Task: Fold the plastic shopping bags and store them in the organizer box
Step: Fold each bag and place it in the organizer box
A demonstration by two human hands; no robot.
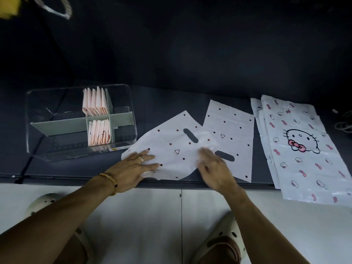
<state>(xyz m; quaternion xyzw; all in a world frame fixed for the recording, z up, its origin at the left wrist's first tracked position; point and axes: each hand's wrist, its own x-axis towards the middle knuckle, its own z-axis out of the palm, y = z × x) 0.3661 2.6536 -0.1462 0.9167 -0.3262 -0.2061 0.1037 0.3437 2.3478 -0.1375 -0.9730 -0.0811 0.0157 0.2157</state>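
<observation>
A white bag with red dots [171,147] lies skewed on the dark mat, overlapping a second white dotted bag [231,130] flat behind it. My left hand [131,168] presses flat on the skewed bag's left corner, fingers straight. My right hand [213,166] is blurred at the bag's right edge, near the handle slot; whether it pinches the plastic is unclear. The clear organizer box [38,115] stands at the left, with green dividers and two rows of folded pink bags [96,103] upright in its middle compartments.
A stack of white cat-and-bow print bags [304,149] lies at the right and overhangs the mat's front edge. Cables [342,124] sit at the far right. White floor tiles and my pale clogs [219,242] are below the mat edge.
</observation>
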